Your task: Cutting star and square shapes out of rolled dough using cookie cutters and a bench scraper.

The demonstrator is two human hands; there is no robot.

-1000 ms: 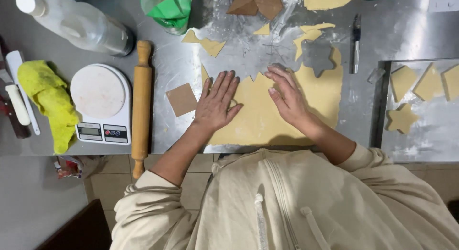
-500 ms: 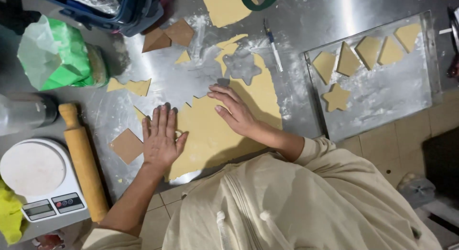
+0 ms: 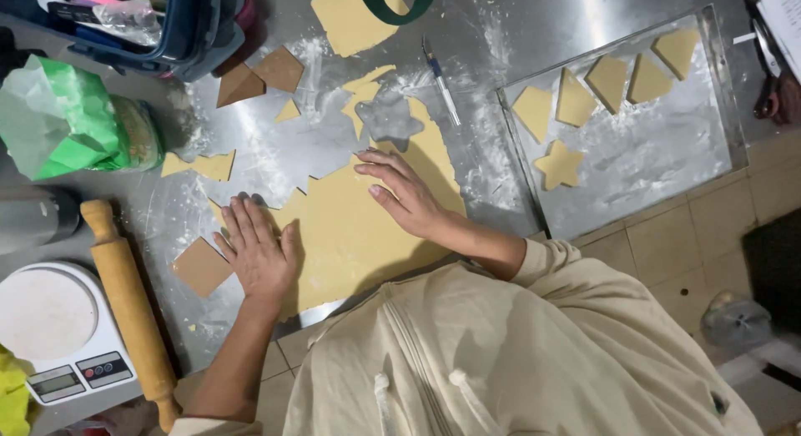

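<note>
Both hands are lying flat, fingers spread, palms down, gripping nothing. The left hand [image 3: 257,251] is pressing the near-left edge of the one flat rolled sheet of pale yellow dough [image 3: 359,227] on the floured steel bench [image 3: 275,152]; the right hand [image 3: 402,194] is resting on its upper middle. One star-shaped hole [image 3: 388,117] is showing bench just beyond the right fingertips. One shiny metal baking tray [image 3: 667,161] is sitting to the right, carrying five cut pieces: four angular ones, one star [image 3: 557,166]. Three brown card squares: one [image 3: 201,267] touching the left hand, two [image 3: 260,75] further up. One wooden rolling pin [image 3: 132,307] and one white kitchen scale [image 3: 58,332] are lying left. One pen [image 3: 440,81] is lying between dough and tray. One green bag [image 3: 71,119] is sitting at far left.
</note>
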